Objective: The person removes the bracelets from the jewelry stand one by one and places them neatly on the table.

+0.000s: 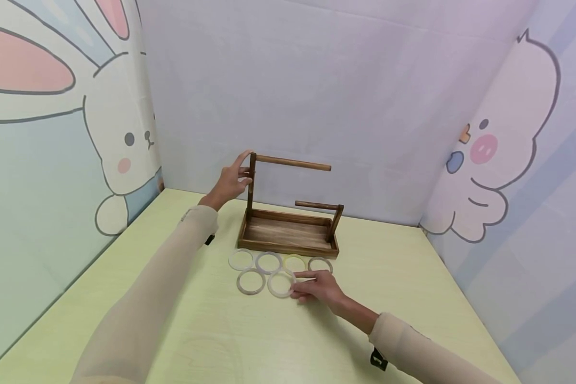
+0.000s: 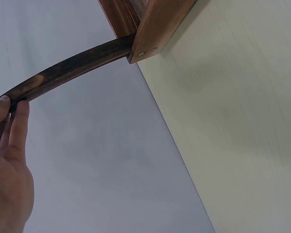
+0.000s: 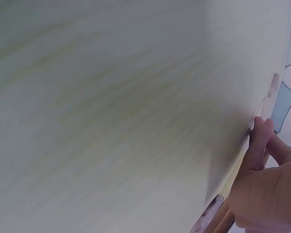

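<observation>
My left hand (image 1: 230, 182) holds the tall upright post (image 1: 251, 184) of a brown wooden rack at its upper end; the left wrist view shows thumb and fingers on either side of the dark post (image 2: 72, 68). The rack has a shallow tray base (image 1: 288, 249) and two horizontal bars. In front of it, my right hand (image 1: 319, 288) pinches the right edge of a whitish translucent bangle (image 1: 272, 293), which lies on the table. The right wrist view shows the right hand (image 3: 266, 184) low over the tabletop, its fingertips close together; the bangle there is mostly hidden.
More bangles lie near the rack: a clear one (image 1: 230, 262), a lavender one (image 1: 257, 266), a yellow one (image 1: 295, 256), a brownish one (image 1: 330, 265) and a grey-brown one (image 1: 239, 287). The rack's long upper bar (image 1: 293, 162) and short lower bar (image 1: 317, 205) have free ends. Printed cloth walls surround the pale table (image 1: 221, 330).
</observation>
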Demonstrator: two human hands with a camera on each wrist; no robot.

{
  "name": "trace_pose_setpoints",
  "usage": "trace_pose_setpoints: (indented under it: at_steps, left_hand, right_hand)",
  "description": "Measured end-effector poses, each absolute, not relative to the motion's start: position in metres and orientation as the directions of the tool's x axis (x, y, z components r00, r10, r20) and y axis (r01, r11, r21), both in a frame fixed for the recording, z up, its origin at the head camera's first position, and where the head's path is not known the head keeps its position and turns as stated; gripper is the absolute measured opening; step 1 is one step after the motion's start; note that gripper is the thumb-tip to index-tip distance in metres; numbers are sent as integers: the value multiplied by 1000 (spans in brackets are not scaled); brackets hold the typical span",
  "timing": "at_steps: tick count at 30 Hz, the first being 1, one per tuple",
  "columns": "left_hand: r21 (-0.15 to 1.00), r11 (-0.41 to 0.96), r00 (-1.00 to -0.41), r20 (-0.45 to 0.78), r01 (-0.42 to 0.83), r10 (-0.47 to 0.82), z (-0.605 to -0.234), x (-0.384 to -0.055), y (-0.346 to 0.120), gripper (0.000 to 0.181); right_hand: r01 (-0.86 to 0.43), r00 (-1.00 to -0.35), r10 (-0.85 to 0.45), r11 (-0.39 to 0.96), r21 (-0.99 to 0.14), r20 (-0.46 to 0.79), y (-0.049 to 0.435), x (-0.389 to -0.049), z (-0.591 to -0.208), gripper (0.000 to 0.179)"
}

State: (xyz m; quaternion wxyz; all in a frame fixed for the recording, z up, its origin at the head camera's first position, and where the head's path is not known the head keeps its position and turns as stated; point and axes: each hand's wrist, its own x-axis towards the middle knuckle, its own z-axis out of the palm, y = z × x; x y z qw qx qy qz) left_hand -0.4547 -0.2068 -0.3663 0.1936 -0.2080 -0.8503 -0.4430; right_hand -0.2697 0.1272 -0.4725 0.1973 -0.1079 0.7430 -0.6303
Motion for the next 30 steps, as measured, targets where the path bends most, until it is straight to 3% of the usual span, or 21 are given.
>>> trace_pose_setpoints:
  at_steps: [17, 30]
  left_hand:
    - [675, 517, -838, 516, 527, 179, -366, -454, -207, 90]
    - [660, 519, -826, 529, 543, 193, -367, -454, -210, 90]
  right_hand:
    - [34, -954, -280, 249, -968, -106, 127, -270, -477, 34]
    - [-25, -975, -219, 292, -956, -42, 125, -267, -482, 33]
